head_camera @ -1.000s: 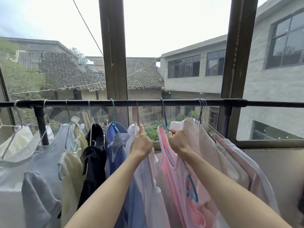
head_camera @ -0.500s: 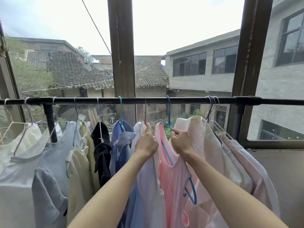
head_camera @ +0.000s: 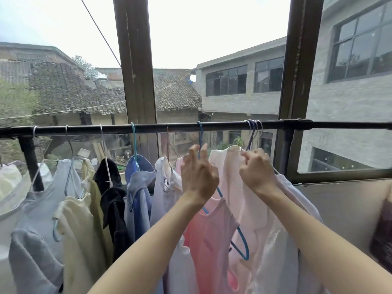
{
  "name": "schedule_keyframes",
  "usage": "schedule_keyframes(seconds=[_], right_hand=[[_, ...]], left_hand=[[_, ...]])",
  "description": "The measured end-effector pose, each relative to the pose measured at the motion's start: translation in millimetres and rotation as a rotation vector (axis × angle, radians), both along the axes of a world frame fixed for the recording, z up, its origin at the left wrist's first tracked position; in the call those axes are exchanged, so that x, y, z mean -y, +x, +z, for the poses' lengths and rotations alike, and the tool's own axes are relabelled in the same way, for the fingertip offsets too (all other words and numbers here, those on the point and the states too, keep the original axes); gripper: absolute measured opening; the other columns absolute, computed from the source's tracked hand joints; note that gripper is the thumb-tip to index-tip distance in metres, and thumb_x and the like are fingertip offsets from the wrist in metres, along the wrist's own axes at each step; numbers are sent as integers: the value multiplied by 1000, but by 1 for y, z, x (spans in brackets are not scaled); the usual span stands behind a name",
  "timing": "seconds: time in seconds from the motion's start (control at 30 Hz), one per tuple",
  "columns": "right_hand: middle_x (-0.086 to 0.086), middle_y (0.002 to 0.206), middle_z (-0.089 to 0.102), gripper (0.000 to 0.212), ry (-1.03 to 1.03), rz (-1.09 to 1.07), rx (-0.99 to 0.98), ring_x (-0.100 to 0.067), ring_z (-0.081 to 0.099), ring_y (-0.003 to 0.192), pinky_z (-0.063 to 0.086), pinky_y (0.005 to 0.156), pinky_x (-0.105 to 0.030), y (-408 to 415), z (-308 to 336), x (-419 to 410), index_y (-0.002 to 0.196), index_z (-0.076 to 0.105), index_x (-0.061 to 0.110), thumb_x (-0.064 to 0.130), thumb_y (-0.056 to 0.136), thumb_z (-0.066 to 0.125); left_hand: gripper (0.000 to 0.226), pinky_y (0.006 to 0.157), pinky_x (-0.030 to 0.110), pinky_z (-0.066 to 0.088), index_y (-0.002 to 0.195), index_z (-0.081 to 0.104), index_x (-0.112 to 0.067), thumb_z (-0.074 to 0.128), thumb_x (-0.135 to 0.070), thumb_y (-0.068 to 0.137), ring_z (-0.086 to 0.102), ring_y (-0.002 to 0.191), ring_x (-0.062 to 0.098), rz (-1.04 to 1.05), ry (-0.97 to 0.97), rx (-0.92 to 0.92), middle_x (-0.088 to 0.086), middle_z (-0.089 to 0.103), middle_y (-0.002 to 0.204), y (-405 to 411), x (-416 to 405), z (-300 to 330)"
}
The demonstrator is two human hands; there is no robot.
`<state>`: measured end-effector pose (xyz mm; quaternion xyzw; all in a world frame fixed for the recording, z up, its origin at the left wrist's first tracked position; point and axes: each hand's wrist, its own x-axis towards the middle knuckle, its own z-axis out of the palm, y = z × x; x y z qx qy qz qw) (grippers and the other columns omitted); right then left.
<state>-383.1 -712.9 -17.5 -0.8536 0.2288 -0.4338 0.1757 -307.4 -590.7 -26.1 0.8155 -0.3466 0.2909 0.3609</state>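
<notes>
A black rail [head_camera: 222, 125] runs across the window with several garments hung on it. My left hand [head_camera: 199, 177] reaches up behind a pink top [head_camera: 212, 230] and holds the neck of its blue hanger [head_camera: 241, 240] between thumb and forefinger, just under the rail. To the right, my right hand [head_camera: 256, 170] is curled and grips the collar of a pale pink garment [head_camera: 229, 172] that hangs on a thin wire hanger. Several hooks bunch together on the rail above that hand.
Left of my hands hang a lilac top [head_camera: 163, 187], a blue shirt [head_camera: 137, 187], a black garment [head_camera: 110, 198], a yellow one [head_camera: 80, 230] and a grey-blue shirt [head_camera: 40, 209]. A black post [head_camera: 29, 162] props the rail. Window frame uprights [head_camera: 137, 71] stand behind.
My left hand let go of the lilac top's hanger and moved right to the blue hanger's neck. My right hand shifted right from the pink top to the pale pink garment's collar.
</notes>
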Motion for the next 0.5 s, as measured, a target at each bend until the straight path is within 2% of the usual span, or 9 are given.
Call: schedule_keyframes(seconds=[0.07,0.2,0.33,0.5], right_hand=[[-19,114,54,31,-35,-73,-134,-35,49,110,40,92,-40,-5,-6,11,114,59,4,15,94,38],[-19,103,65,39,-73,-94,-297,-36,58,103,42,86,-41,-16,-14,15,111,57,8,30,98,28],[-19,99,66,32,-35,-34,-251,-35,61,95,43,75,-37,-18,-16,11,100,60,6,24,97,33],[-19,98,66,28,-76,-14,-230,-36,59,95,39,70,-36,-6,-15,2,90,60,6,21,95,36]], left_hand=[[58,105,43,30,142,27,-11,45,-20,88,27,132,29,-32,93,-95,10,25,147,-7,15,-6],[60,111,46,22,145,19,-7,40,-26,92,6,143,23,-24,284,-166,7,15,153,-15,30,-21],[58,109,45,24,144,21,-5,39,-25,92,3,143,20,-15,319,-144,5,16,153,-15,30,-22],[56,111,45,21,144,20,-5,35,-24,94,-1,144,18,-23,370,-169,3,13,154,-8,24,-25]])
